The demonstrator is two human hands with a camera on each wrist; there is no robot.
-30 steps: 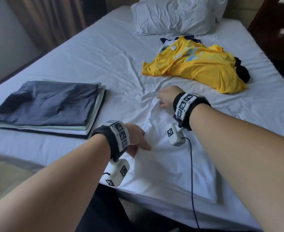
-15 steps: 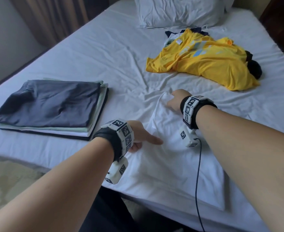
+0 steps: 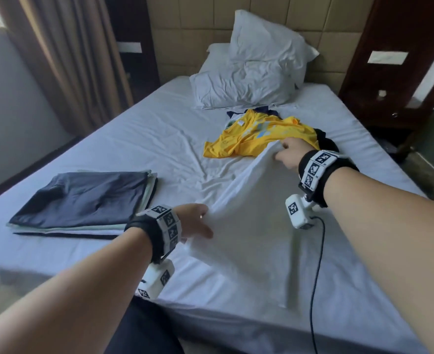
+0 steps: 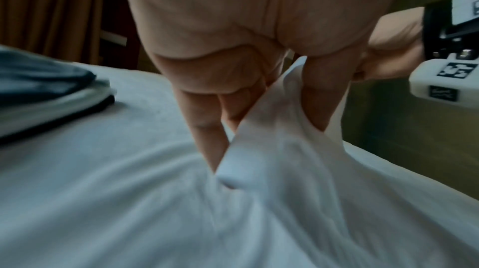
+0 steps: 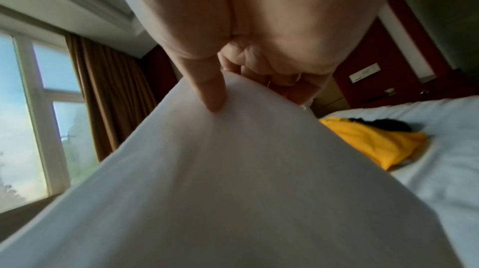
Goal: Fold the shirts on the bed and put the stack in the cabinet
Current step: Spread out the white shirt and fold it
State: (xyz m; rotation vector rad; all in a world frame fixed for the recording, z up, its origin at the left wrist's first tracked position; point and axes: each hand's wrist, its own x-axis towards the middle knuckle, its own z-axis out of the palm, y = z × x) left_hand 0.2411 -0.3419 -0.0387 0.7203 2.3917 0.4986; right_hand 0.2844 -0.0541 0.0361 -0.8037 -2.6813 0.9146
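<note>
White shirt (image 3: 249,226) — both hands' grip

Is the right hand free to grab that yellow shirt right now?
Probably not yet: the right hand is close beside the yellow shirt, but it grips the white shirt.

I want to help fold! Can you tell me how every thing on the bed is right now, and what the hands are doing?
White shirt: one edge lifted off the bed, held by both hands.
Left hand: pinching the shirt's near edge.
Right hand: gripping the shirt's far edge.
Folded stack: flat, dark shirt on top.
Yellow shirt: crumpled, unfolded.
Black garment: bunched beside it.
Pillows: rumpled, at the headboard.
</note>
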